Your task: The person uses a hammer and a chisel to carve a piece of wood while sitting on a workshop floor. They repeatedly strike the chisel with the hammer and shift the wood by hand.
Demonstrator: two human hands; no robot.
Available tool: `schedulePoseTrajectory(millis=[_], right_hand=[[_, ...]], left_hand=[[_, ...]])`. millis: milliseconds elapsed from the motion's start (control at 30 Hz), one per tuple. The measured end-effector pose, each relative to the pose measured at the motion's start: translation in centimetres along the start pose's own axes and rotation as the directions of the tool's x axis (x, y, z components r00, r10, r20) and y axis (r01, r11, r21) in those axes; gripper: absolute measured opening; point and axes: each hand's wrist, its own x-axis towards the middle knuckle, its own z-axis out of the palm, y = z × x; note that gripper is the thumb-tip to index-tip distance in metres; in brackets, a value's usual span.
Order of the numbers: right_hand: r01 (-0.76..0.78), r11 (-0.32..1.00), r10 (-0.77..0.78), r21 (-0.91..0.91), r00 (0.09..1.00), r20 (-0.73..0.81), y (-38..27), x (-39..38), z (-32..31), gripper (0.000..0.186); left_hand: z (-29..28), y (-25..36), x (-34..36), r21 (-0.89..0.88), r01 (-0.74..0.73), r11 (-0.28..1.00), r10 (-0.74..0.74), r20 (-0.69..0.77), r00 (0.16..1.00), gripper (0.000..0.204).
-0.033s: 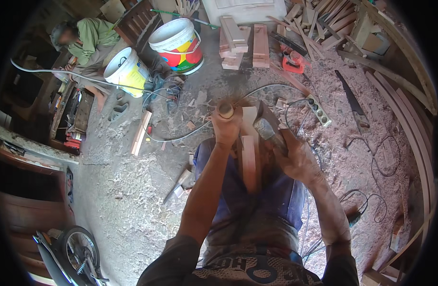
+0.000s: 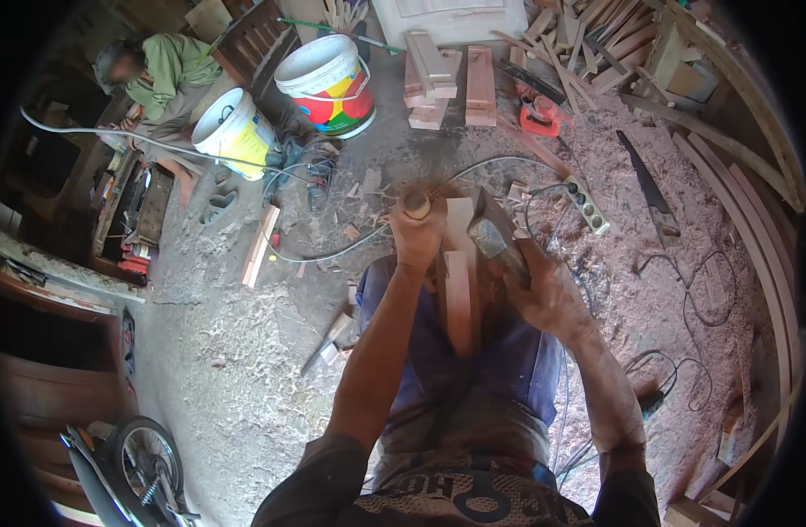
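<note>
My left hand (image 2: 415, 237) is closed around an upright chisel (image 2: 416, 205). Only the round end of its wooden handle shows above my fist; its blade is hidden. On the right, my right hand (image 2: 548, 294) grips a hatchet (image 2: 492, 230) with a dark, worn metal head, tilted and held just to the right of the chisel. Between my hands a reddish wooden piece (image 2: 457, 294) lies lengthwise between my thighs. A paler board (image 2: 458, 220) shows past its far end.
Far ahead are stacked wood blocks (image 2: 431, 79), a red-and-black power tool (image 2: 539, 114) and two buckets (image 2: 326, 88). A handsaw (image 2: 646, 180), a power strip (image 2: 587, 206) and loose cables lie to the right. At the far left sits another person (image 2: 170, 75).
</note>
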Motion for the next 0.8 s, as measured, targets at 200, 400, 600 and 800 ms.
schedulePoseTrajectory(millis=[200,400,600,800], right_hand=[[-0.027,1.0,0.027,-0.012,0.999,0.019,0.2,0.0,-0.2,0.045],[0.003,0.999,-0.001,-0.054,0.999,0.032,-1.2,0.5,-0.2,0.046],[0.12,0.983,-0.118,-0.141,0.993,0.026,-1.6,1.7,-0.3,0.04],[0.283,0.888,-0.287,-0.362,0.957,0.045,-10.0,3.9,-3.6,0.039]], left_hand=[[0.0,0.1,-0.7,-0.041,-0.002,0.999,0.003,0.015,1.0,0.011],[-0.8,-0.8,-0.5,-0.061,0.047,0.997,-0.048,-0.012,0.999,0.011],[-0.2,0.1,-1.5,0.177,-0.204,0.963,0.21,-0.013,0.978,0.014],[-1.4,-2.9,-2.1,0.151,-0.246,0.957,0.249,0.003,0.969,0.028]])
